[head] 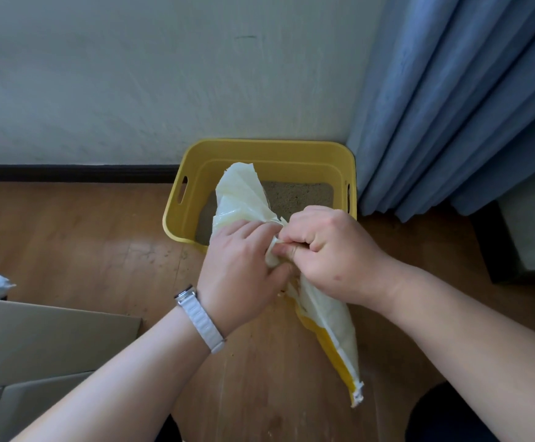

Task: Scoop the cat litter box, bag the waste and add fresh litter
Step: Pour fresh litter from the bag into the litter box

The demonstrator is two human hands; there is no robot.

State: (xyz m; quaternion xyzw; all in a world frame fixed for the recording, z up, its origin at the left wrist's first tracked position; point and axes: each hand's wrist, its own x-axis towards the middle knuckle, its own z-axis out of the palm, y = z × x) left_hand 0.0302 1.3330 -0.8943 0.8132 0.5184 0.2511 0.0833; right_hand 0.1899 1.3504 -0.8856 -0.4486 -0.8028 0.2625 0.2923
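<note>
Head view is showing the left hand [239,269] and right hand [331,250] clenching the gathered middle of the bag [243,196] above the litter box [269,147], litter [301,196] lying inside, so the job is probably nearing its end.

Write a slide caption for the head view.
A crumpled white-and-yellow plastic bag gripped by left hand and right hand near a yellow plastic litter box holding grey litter.

head-worn view, angled down, close over floor [100,237], facing wall [132,74]
</note>
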